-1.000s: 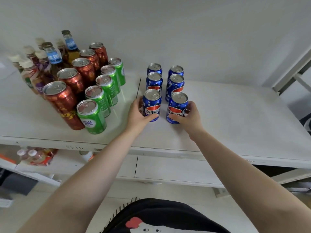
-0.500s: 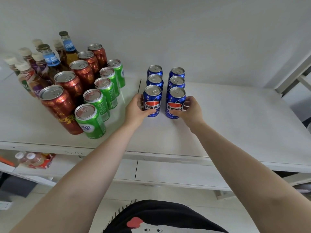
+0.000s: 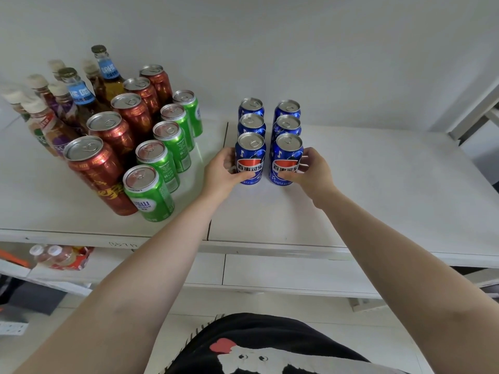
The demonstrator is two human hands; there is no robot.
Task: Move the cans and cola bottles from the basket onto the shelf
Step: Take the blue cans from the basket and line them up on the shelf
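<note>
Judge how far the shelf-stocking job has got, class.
Done: four blue cola cans stand upright in two rows on the white shelf. In hand: the left hand and right hand each grip a front can. Left: unclear; no basket or cola bottles show.

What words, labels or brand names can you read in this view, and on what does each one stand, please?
"百事可乐": front left blue can, in the left hand, and front right blue can, in the right hand.
"KE DE": partly readable blue neck label of a brown bottle.
Nearest green can: white label, too blurred.
Shelf edge: handwritten marks, unreadable.
</note>
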